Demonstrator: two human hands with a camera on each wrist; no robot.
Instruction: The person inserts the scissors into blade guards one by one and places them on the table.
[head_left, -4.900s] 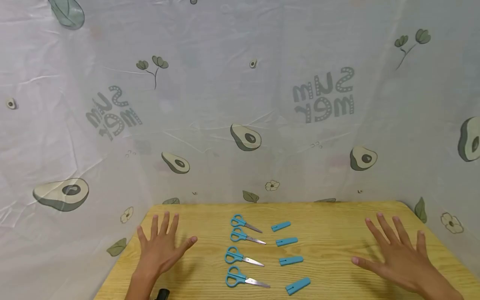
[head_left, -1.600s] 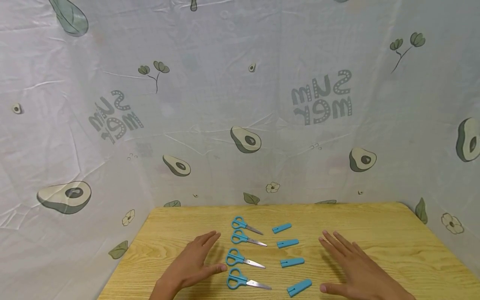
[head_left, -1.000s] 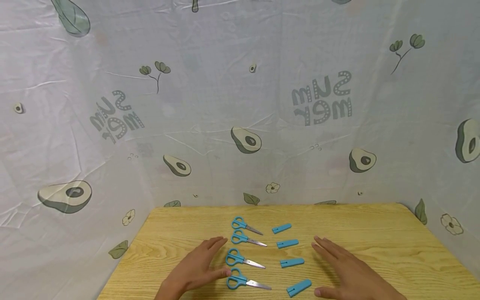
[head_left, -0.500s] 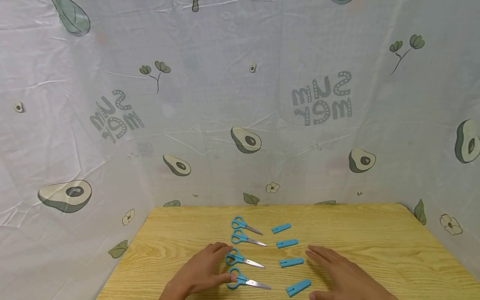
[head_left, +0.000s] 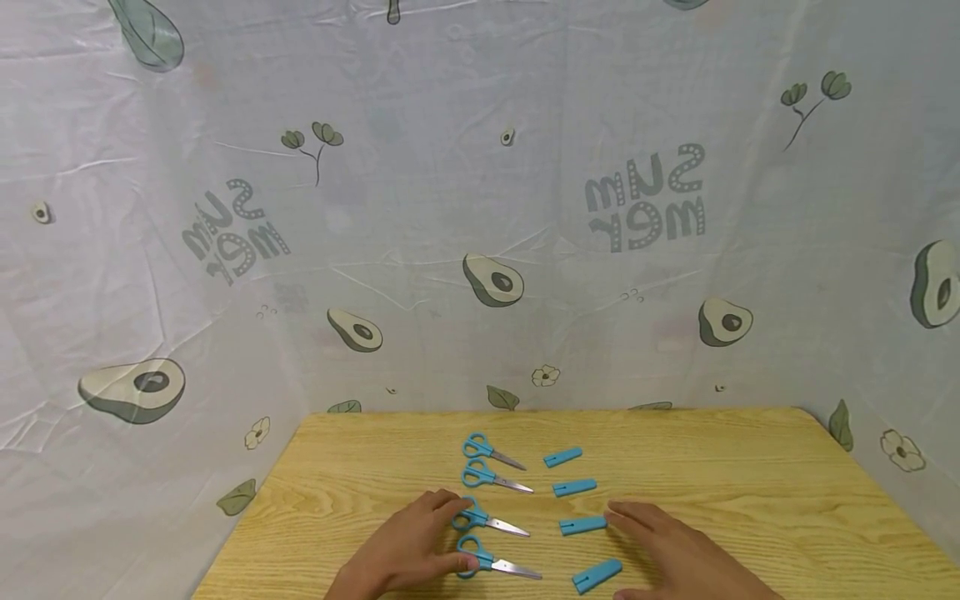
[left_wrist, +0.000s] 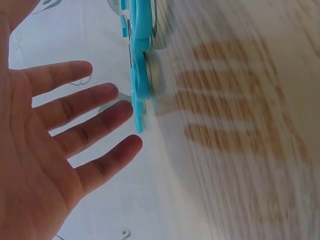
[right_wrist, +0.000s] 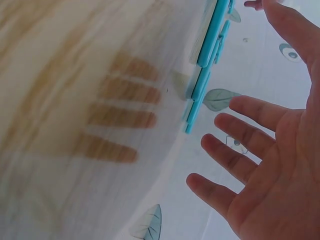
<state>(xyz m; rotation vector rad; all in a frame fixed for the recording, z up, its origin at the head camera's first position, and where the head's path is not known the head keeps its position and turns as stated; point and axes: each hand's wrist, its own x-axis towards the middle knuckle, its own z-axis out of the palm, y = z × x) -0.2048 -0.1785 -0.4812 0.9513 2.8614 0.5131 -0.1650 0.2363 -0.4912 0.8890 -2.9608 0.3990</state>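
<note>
Several scissors with blue handles lie in a column on the table, blades pointing right. My left hand (head_left: 408,546) is over the handles of the nearest scissors (head_left: 517,569) and the second scissors (head_left: 506,526), thumb and fingers spread. Nothing is gripped in it; in the left wrist view its fingers (left_wrist: 95,125) are extended, short of the blue handles (left_wrist: 142,75). Right of the blades lies a matching column of blue blade covers. My right hand (head_left: 678,554), fingers extended, is beside the nearest cover (head_left: 597,576) and the second cover (head_left: 582,525). Whether its fingertips touch the second is unclear.
Farther back lie two more scissors (head_left: 510,484) and two more covers (head_left: 574,487). The wood-grain table (head_left: 750,467) ends at a pale curtain (head_left: 420,208) printed with avocados, which also hangs along both sides.
Both hands have moved inward from the table's sides and lowered, the left to the scissors handles, the right to the covers. The scissors and covers have kept their places.
</note>
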